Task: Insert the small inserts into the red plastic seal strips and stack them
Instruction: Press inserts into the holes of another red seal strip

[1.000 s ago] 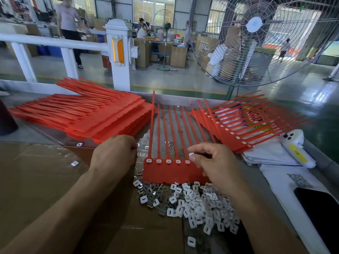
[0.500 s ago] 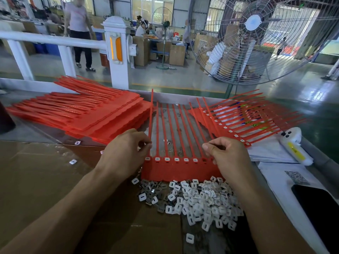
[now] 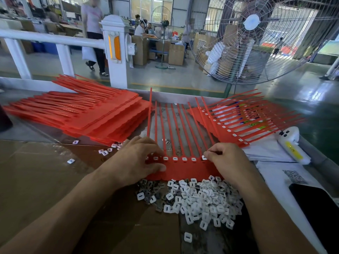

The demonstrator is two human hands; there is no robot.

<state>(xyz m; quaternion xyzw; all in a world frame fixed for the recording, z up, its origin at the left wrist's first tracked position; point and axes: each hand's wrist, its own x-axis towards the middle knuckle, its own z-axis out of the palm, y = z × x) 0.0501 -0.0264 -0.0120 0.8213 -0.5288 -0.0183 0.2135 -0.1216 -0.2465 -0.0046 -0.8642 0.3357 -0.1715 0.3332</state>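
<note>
Red seal strip lies flat on the worktop between both hands. Left hand fingers pinch its left end; right hand fingers, curled, press its right end. Loose inserts heap just below the fingers.

Position: one wide-angle camera worn on the person's head, above the table.
Direction: forward and down, over both forearms to the red strips.
Nearness: close to the hands; the factory floor and fan lie beyond.
Overlap: single view only.
</note>
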